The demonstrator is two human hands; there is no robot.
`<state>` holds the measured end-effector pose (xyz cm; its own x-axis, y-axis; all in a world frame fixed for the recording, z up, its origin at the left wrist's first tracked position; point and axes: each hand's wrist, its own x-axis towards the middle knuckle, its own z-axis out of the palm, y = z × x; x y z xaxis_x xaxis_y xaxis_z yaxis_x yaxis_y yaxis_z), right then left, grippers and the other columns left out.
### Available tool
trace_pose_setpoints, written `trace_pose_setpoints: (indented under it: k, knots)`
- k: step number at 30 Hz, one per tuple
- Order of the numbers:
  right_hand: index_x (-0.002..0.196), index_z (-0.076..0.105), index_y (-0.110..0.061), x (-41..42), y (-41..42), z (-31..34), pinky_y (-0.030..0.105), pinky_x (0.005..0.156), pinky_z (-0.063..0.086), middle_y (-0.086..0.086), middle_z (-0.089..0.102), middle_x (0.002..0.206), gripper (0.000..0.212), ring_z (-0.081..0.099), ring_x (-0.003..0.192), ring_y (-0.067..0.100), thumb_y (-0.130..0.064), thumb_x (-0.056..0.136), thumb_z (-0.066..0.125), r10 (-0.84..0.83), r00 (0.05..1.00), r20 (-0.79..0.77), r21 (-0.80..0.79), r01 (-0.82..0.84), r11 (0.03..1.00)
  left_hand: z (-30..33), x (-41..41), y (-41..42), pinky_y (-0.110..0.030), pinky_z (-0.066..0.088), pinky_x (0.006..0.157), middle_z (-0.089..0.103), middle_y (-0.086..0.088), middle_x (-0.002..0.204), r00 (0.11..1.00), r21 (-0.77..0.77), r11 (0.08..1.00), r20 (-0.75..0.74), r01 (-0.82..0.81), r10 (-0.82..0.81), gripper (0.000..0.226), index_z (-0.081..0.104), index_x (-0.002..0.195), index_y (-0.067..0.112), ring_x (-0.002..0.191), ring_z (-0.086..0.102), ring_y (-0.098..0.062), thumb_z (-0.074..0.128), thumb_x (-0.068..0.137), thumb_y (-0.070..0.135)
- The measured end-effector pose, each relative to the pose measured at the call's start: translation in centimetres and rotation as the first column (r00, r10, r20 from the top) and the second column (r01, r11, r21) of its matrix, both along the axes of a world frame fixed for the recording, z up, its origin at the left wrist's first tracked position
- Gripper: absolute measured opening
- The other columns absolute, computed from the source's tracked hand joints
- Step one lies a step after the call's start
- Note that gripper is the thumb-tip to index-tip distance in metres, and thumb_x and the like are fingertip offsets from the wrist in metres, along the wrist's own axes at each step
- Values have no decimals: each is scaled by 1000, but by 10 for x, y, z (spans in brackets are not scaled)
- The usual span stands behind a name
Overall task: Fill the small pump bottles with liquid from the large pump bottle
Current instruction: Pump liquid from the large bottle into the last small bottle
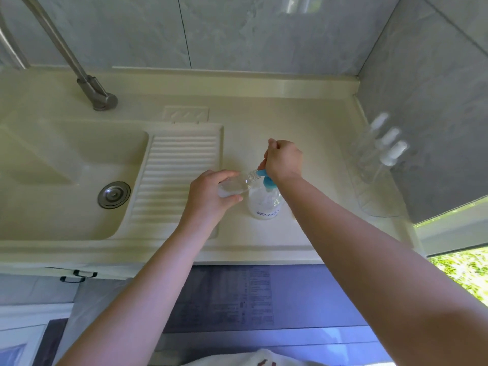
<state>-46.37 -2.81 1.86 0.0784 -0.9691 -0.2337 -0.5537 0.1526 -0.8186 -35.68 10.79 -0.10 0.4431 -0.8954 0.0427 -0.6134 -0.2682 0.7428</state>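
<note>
The fingers of the left hand (208, 194) are wrapped round a small pump bottle (235, 184), which is held tilted, almost on its side, its threaded open neck aimed at the blue spout. The right hand (284, 161) is clenched into a fist over the blue pump head (266, 180) of the large pump bottle (265, 203); whether the head is gripped or only pressed cannot be told.

The filling step is judged to be in hand: neck and nozzle are brought together, touching or just apart. A steady downward press is called for next, with the neck kept lined up under the spout so nothing is spilled.

The small bottle is seen as clear, slim, smooth plastic with a ribbed screw neck. The large one is rounder, translucent, printed with blue lettering, and is stood on the pale glossy countertop (303, 122). Near the right wall, 3 white-capped clear bottles (380, 151) are blurred. To the left, a ridged washboard (174, 175) and a moulded sink (52, 202) are noted.
</note>
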Motion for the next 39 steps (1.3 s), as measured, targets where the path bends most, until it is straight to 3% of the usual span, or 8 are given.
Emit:
trace_pose_setpoints:
  k: [3, 5, 10, 15, 23, 28, 31, 39]
  knots:
    - [81, 62, 1, 2, 3, -2, 33, 70, 58, 17, 72, 74, 44, 71, 72, 31, -27, 101, 35, -11, 1000, -10, -36, 11, 999, 0, -2, 0, 5, 28, 78, 59, 6, 96, 1000, -6, 1000, -7, 2, -2, 52, 70, 117, 21, 90, 54, -5, 87, 69, 14]
    - [84, 63, 2, 1, 4, -1, 36, 75, 57, 17, 72, 73, 45, 70, 77, 33, -27, 102, 33, -16, 1000, 14, -20, 16, 1000, 1, -2, 0, 5, 28, 77, 58, 6, 96, 1000, -7, 1000, -1, -1, 1, 52, 70, 118, 21, 90, 54, -5, 87, 69, 14]
    - [82, 60, -7, -5, 0, 3, 22, 62, 50, 4, 68, 60, 42, 66, 66, 20, -28, 104, 31, -9, 1000, 14, 1, 9, 1000, 0, -3, 1, 6, 28, 80, 58, 8, 100, 1000, -8, 1000, -20, -1, 1, 52, 70, 118, 22, 96, 56, -6, 87, 70, 15]
    - [68, 53, -11, 3, 0, -3, 40, 76, 58, 17, 71, 75, 44, 69, 75, 33, -30, 102, 33, 9, 999, -42, -86, -13, 996, -2, -3, -1, 6, 28, 79, 59, 6, 100, 1000, -8, 1000, -19, -6, 6, 52, 70, 118, 22, 94, 54, -5, 87, 70, 14]
    - [68, 52, -12, -3, 0, 3, 30, 78, 55, 12, 74, 73, 44, 69, 79, 26, -27, 103, 32, 10, 1000, 4, -19, -10, 1000, -2, -5, -3, 5, 29, 78, 61, 5, 103, 1000, -5, 1000, -14, 4, -4, 52, 69, 120, 24, 95, 55, -5, 86, 71, 18]
    - [76, 58, 1, 1, 1, 2, 42, 77, 58, 21, 72, 79, 39, 69, 81, 38, -20, 99, 34, 41, 998, -44, -49, -44, 998, 0, -4, -1, 5, 29, 79, 59, 8, 100, 1000, -11, 1000, -16, 12, -12, 51, 69, 119, 25, 93, 54, -3, 86, 71, 17]
    - [70, 51, -7, 3, 5, -1, 45, 72, 58, 21, 69, 75, 38, 68, 74, 39, -23, 98, 32, 47, 997, -57, -69, -51, 996, 1, -5, 0, 5, 29, 80, 59, 8, 100, 1000, -10, 1000, -24, 8, -8, 51, 70, 118, 24, 94, 55, -4, 86, 71, 15]
    - [71, 53, -10, 0, 2, 5, 30, 71, 58, 12, 72, 67, 40, 71, 68, 25, -26, 100, 33, 33, 999, -4, -16, -33, 999, 2, -2, 2, 5, 30, 80, 58, 9, 102, 1000, 8, 1000, -13, 8, -8, 52, 69, 120, 25, 95, 54, -3, 86, 71, 16]
